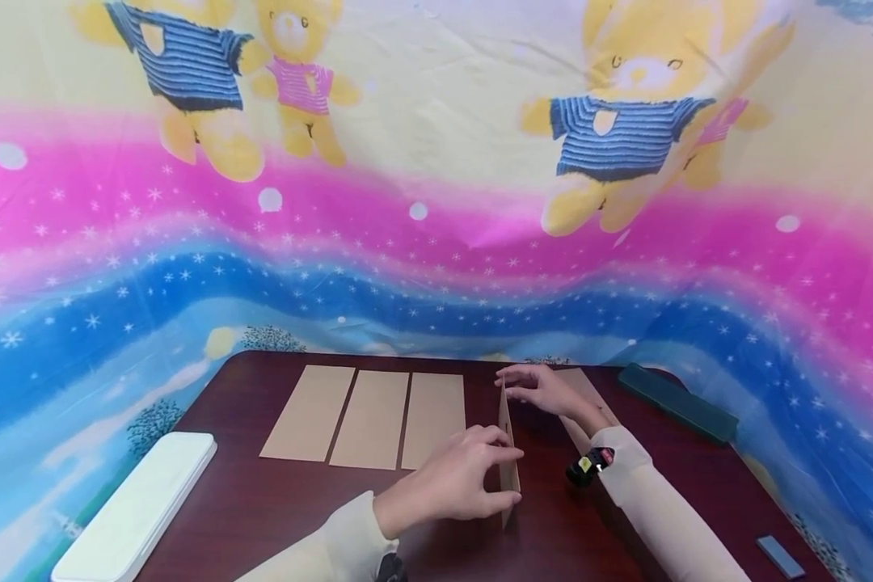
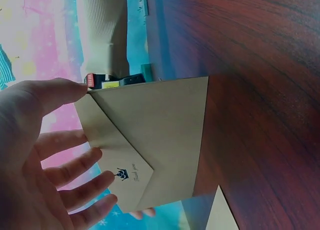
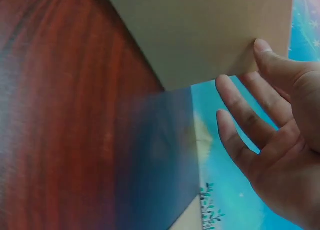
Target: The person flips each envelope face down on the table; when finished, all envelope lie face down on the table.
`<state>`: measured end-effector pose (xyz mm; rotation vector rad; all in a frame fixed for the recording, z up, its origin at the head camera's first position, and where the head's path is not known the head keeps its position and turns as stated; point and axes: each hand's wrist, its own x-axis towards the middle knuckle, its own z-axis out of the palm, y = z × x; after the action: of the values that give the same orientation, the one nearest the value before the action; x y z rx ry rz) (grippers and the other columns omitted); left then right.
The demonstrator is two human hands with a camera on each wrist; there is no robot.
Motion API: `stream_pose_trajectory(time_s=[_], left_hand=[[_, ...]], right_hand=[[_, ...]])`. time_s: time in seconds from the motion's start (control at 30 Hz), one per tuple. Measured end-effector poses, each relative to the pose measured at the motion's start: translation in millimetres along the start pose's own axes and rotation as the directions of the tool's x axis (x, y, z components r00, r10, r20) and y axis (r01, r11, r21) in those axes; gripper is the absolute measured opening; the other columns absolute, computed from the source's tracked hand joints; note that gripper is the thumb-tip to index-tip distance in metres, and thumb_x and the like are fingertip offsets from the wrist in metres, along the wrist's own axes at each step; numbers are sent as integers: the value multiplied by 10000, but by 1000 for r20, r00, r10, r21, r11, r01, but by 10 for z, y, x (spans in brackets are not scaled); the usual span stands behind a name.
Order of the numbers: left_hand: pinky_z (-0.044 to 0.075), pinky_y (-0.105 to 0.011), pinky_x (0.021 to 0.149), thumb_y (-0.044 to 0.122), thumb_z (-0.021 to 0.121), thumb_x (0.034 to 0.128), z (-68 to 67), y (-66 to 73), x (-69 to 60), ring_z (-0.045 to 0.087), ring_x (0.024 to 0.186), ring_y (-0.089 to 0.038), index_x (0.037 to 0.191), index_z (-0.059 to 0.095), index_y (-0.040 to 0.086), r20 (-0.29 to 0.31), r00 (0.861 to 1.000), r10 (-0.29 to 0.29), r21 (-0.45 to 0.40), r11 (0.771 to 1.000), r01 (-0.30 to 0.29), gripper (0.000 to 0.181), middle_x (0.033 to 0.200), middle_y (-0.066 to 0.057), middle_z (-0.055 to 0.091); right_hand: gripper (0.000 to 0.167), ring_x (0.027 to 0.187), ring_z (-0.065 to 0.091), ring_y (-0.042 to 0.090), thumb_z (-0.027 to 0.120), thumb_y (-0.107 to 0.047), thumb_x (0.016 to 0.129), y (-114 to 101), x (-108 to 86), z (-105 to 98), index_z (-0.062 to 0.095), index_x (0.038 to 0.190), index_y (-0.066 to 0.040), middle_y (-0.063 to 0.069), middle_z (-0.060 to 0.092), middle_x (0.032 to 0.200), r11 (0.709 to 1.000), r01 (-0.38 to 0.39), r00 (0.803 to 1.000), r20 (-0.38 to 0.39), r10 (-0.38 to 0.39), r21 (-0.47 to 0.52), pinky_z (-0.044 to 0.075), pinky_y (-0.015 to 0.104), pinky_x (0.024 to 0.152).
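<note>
A tan envelope (image 1: 505, 414) stands on its long edge above the dark table, seen almost edge-on in the head view. My left hand (image 1: 454, 477) grips its near end, thumb on one side and fingers on the other. At the far end my right hand (image 1: 549, 390) pinches it. In the left wrist view the envelope (image 2: 170, 125) shows a pointed flap with a small dark crown and "Thank you" print, beside the left hand (image 2: 45, 155). The right wrist view shows its plain face (image 3: 200, 35), with the right thumb on it and the right hand (image 3: 285, 125) partly behind.
Three tan rectangles, left (image 1: 309, 412), middle (image 1: 369, 420) and right (image 1: 434, 420), lie flat in a row. Another (image 1: 576, 380) lies partly under the right forearm. A white case (image 1: 138, 505), a green case (image 1: 676, 402) and a small grey-blue block (image 1: 780, 556) lie near the edges.
</note>
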<state>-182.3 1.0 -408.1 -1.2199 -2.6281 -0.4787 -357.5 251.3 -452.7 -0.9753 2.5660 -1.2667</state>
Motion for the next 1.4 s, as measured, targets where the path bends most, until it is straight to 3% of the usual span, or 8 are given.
stream_pose_trajectory(time_s=[0.17, 0.4, 0.7, 1.0, 1.17, 1.4], left_hand=[[500, -219, 846, 535, 742, 889, 33, 5, 4, 603, 1059, -70, 1331, 705, 286, -7, 1000, -2, 1, 1000, 2, 508, 1254, 77, 667], [472, -185, 798, 519, 761, 879, 64, 6, 19, 597, 1007, -62, 1315, 716, 293, -38, 999, 11, 11, 1000, -11, 493, 1234, 85, 675], [477, -188, 798, 513, 764, 877, 57, 13, 1, 600, 1007, -60, 1312, 720, 284, -43, 999, 0, 2, 1000, 1, 494, 1228, 82, 679], [491, -196, 807, 506, 763, 877, 68, 4, -3, 613, 1015, -63, 1303, 726, 275, -59, 998, 10, 13, 1000, -10, 486, 1217, 81, 685], [495, -192, 803, 504, 769, 872, 70, -20, -11, 624, 1011, -59, 1274, 744, 268, -80, 996, 34, 17, 999, -33, 467, 1197, 82, 696], [507, -245, 905, 489, 784, 865, 26, -83, -29, 630, 1091, -74, 1252, 755, 285, -84, 996, 41, 2, 999, -41, 437, 1197, 95, 689]], right_hand=[[357, 1074, 676, 201, 630, -112, 1017, 94, -21, 93, 628, 1362, -18, 192, 703, 1295, 999, -20, 999, 36, 21, -40, 587, 333, 791], [296, 845, 618, 124, 620, -52, 1002, 111, -9, 198, 679, 1288, -4, 145, 746, 1205, 989, -110, 991, 62, 117, -101, 508, 237, 698], [265, 1033, 675, 211, 650, 30, 930, 120, 14, 292, 744, 1164, -50, 102, 771, 1112, 979, -135, 991, -9, 135, -152, 535, 373, 877], [292, 1066, 661, 248, 631, 51, 926, 106, -2, 339, 746, 1171, -57, 126, 741, 1164, 974, -177, 984, -37, 174, -143, 537, 506, 951], [276, 1061, 652, 243, 652, 11, 933, 105, -5, 338, 742, 1184, -62, 119, 738, 1163, 973, -179, 984, -32, 176, -146, 530, 493, 945], [234, 1065, 676, 202, 693, -96, 964, 161, 1, 260, 740, 1193, -69, 64, 762, 1096, 980, -133, 991, -10, 133, -145, 536, 381, 918]])
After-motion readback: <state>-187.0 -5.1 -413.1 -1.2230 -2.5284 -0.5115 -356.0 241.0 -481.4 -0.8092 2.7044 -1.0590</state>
